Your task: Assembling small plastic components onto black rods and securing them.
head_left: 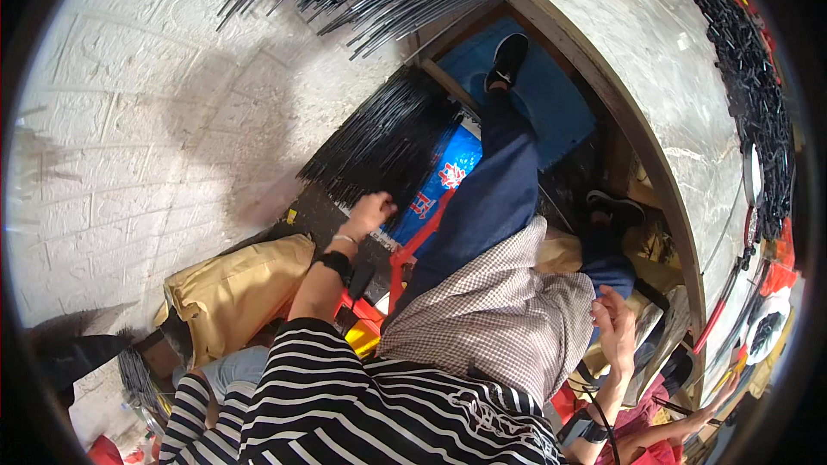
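My left hand [369,212] closes on the near ends of the black rod bundle [388,142], which runs far-right; my right hand [616,327], loosely curled, holds nothing and is well apart.

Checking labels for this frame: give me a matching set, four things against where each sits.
Things:
1. left hand
2. right hand
3. tan bag
4. black shoe

Places:
A. on the blue mat at the top, beside the table edge
B. on the lower end of the bundle of black rods
C. on the ground by the white brick wall, left of the striped sleeve
D. at the edge of the checked cloth, lower right

Pairs: 1-B, 2-D, 3-C, 4-A
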`<action>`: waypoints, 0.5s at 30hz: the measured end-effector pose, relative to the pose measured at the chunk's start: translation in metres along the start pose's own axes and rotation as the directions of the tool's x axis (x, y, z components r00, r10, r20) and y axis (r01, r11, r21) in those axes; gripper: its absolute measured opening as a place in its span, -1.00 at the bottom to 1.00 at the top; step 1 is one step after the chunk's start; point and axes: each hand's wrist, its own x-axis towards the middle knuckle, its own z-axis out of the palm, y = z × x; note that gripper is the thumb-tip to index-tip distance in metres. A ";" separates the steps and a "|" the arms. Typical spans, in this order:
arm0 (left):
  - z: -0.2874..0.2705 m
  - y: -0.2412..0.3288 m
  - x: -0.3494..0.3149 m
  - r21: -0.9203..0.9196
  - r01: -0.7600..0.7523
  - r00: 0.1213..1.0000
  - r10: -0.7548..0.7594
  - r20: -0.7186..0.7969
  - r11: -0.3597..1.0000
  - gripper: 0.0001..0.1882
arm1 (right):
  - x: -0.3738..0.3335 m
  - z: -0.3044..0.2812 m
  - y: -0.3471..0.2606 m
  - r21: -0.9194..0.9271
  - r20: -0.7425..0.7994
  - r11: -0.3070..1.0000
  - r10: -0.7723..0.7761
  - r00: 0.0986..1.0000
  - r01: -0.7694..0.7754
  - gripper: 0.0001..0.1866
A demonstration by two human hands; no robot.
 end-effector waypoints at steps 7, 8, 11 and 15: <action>0.044 0.013 -0.033 -0.075 0.090 0.987 -0.079 0.137 0.993 -0.68 | 0.011 0.001 0.004 0.066 -0.027 0.998 0.015 1.000 -0.013 -0.62; 0.038 0.024 -0.035 -0.066 0.067 0.990 -0.058 0.130 0.996 -0.68 | 0.008 0.003 0.006 0.099 -0.064 0.995 0.017 0.998 -0.011 -0.65; 0.009 0.074 -0.030 -0.055 -0.201 0.965 0.188 -0.186 0.978 -0.72 | 0.005 0.012 0.022 0.132 -0.125 0.991 -0.010 0.992 0.026 -0.66; -0.053 0.223 -0.020 0.027 -0.644 0.692 0.596 -0.407 0.765 -0.85 | 0.003 0.011 0.034 0.112 -0.163 0.989 -0.076 0.984 0.095 -0.67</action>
